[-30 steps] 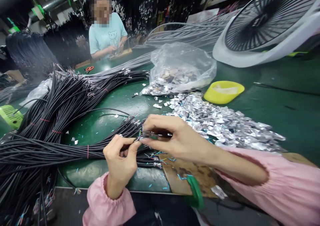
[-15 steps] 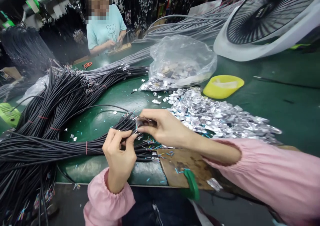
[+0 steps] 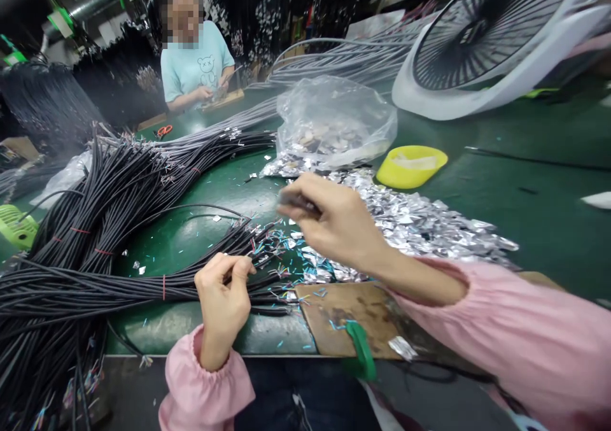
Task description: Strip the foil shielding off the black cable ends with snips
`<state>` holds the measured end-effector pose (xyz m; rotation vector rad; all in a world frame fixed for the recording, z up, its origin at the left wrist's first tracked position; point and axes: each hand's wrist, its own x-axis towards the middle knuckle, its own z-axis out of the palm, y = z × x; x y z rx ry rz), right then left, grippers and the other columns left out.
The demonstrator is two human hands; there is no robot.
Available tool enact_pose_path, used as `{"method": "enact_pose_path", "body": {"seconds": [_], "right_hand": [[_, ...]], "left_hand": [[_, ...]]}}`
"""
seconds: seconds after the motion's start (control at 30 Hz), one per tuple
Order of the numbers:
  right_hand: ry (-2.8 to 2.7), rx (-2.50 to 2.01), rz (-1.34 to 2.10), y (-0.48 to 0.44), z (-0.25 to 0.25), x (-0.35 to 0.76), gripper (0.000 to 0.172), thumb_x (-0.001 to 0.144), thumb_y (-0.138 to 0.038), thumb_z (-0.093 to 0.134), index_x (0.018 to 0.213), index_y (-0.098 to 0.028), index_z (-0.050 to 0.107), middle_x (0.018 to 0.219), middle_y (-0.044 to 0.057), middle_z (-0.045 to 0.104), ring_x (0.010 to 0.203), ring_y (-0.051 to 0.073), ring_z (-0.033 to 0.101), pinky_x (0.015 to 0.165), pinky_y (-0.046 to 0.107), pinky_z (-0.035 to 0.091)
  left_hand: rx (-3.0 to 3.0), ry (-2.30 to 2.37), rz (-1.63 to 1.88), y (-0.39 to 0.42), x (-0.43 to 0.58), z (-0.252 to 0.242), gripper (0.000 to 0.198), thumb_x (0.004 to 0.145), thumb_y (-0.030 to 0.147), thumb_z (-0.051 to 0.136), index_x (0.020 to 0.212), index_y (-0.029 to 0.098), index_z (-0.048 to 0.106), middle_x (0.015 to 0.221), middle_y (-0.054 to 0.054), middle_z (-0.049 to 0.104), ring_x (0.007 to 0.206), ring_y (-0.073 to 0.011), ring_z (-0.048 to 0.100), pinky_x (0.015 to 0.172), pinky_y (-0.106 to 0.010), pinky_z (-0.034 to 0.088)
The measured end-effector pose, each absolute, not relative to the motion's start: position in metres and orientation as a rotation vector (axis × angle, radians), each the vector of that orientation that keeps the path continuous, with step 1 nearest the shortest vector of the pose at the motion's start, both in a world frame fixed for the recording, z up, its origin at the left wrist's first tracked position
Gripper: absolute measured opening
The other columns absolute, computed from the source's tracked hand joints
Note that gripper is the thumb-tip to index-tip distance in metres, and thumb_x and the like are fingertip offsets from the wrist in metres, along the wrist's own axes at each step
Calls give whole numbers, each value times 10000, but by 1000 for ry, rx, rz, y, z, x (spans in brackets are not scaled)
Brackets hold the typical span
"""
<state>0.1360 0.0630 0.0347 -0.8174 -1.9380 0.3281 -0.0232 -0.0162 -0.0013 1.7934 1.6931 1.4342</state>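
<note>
My left hand [image 3: 223,291] is closed in a pinch on the end of a black cable from the big bundle of black cables [image 3: 95,227] that sweeps across the green table [image 3: 525,163]. My right hand [image 3: 334,221] is raised above the stripped cable ends, fingers pinched on a small dark, blurred piece that I cannot name. It hovers near the heap of silver foil scraps [image 3: 410,221]. A brown work board [image 3: 348,316] with a green clip [image 3: 360,348] lies at the table's near edge.
A clear plastic bag [image 3: 334,122] of foil pieces and a yellow dish [image 3: 410,165] sit behind the heap. A white fan [image 3: 477,42] lies at the back right. A person in a light blue shirt [image 3: 193,68] works across the table near orange scissors [image 3: 163,130].
My right hand has lifted up and to the right, away from the left hand's cable end, toward the foil heap. The left hand has stayed on the cable.
</note>
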Motion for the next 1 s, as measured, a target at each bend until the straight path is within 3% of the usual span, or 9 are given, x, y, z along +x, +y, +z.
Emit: {"method": "enact_pose_path", "body": {"seconds": [0.2, 0.4, 0.63, 0.87, 1.0], "right_hand": [[-2087, -622, 618, 54, 33, 132, 90, 833, -198, 565, 755, -162, 538, 678, 3, 503, 592, 111, 445, 542, 226, 346], [-2173, -614, 707, 52, 30, 129, 170, 773, -72, 505, 647, -170, 450, 644, -7, 466, 575, 100, 412, 530, 213, 326], [-2212, -657, 267, 51, 21, 122, 256, 626, -4, 374, 751, -167, 528, 701, 32, 511, 578, 136, 448, 489, 248, 282], [-1888, -863, 111, 60, 32, 130, 198, 724, -7, 421, 723, -199, 467, 698, 39, 503, 627, 160, 467, 551, 272, 338], [-1954, -825, 309, 60, 34, 134, 137, 830, -122, 511, 707, -184, 520, 650, 20, 518, 588, 139, 476, 536, 260, 356]], "left_hand": [[1724, 1689, 1617, -16, -20, -5, 161, 789, 242, 606, 651, 169, 647, 575, 19, 542, 525, -89, 494, 482, -184, 364], [1724, 1715, 1623, -16, -18, -7, 124, 783, 222, 612, 680, 173, 659, 605, 13, 568, 559, -98, 516, 521, -191, 386], [1823, 1708, 1343, -12, -21, 3, 343, 870, 253, 451, 552, 166, 546, 506, 21, 507, 481, -93, 459, 513, -216, 339], [1558, 1572, 1285, -14, -27, 5, 480, 859, 472, 439, 498, 160, 486, 425, 40, 348, 391, -68, 282, 412, -223, 221], [1407, 1537, 1481, -14, -27, 4, 340, 785, 390, 562, 552, 144, 584, 479, 23, 447, 422, -67, 364, 406, -194, 271]]}}
